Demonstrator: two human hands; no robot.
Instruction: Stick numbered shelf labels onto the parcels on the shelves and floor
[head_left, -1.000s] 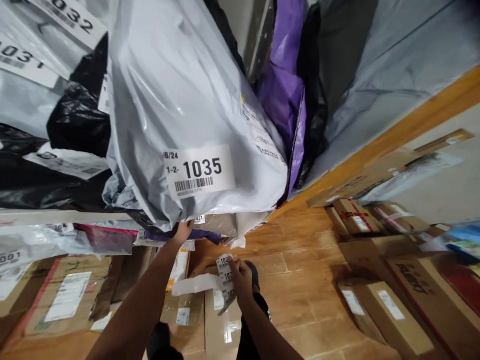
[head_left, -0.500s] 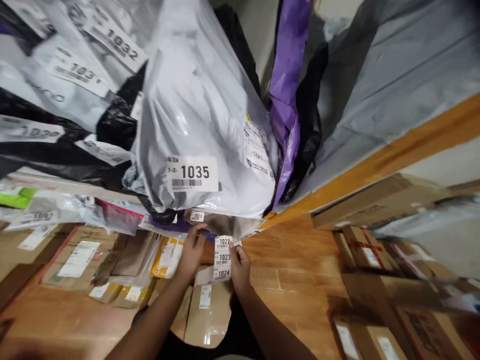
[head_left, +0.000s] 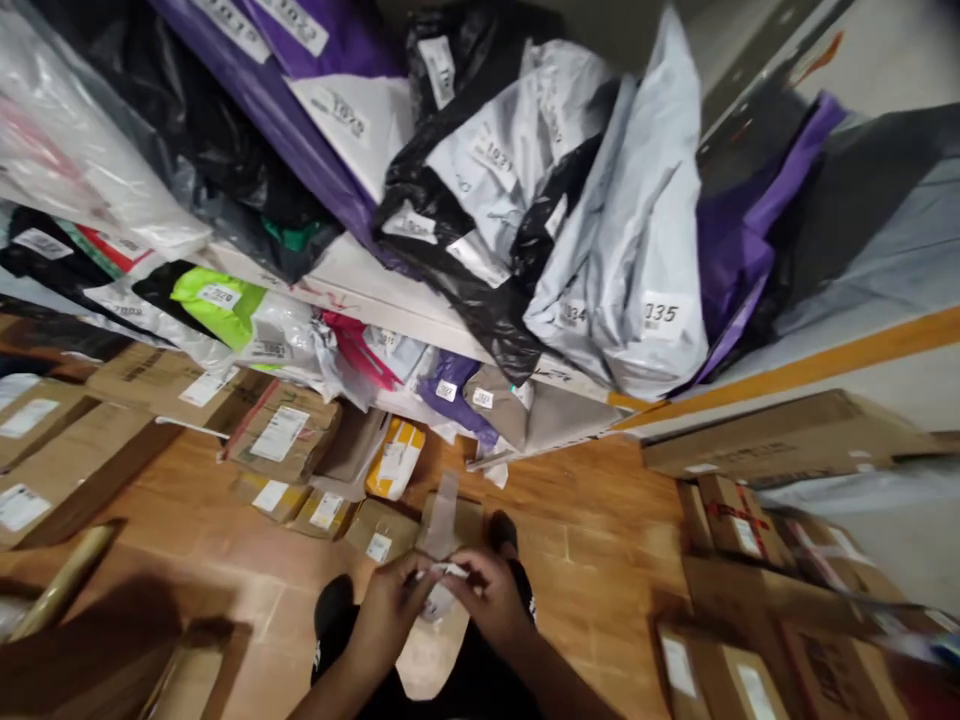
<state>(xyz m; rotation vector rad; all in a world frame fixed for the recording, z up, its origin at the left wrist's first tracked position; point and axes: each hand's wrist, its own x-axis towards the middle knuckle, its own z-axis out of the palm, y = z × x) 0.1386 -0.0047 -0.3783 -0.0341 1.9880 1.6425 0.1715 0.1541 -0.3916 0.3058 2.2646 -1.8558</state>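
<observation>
Left hand: (head_left: 388, 607) low in the near middle, over the legs; fingers closed, pinching the label strip against the thumb.
Right hand: (head_left: 496, 597) just beside the left, fingers bent in and gripping the same strip from its right side.
Label strip: (head_left: 442, 528) between the two hands; pale backing runs away to the far side, a folded white part sits at the fingertips, a printed part hangs nearer. Print too blurred to read.
Underfoot: wood floor (head_left: 585, 540); a brown carton (head_left: 429, 655) lies between the legs, below the hands.
Upper shelf: (head_left: 375, 300) far side, packed with plastic mailers. At its right end, a light grey bag (head_left: 664, 220), label ending 35; a purple bag (head_left: 739, 255) stands just right of it.
Lower shelf: (head_left: 559, 428) beneath; a small purple bag (head_left: 457, 400) and a taupe bag (head_left: 506, 405) touch near its right end, a lime bag (head_left: 217, 300) farther left.
Left floor: a yellow-and-white parcel (head_left: 395, 458) beside labelled boxes (head_left: 281, 430).
Right floor: a carton with red tape (head_left: 739, 515) among others, well apart from the hands.
</observation>
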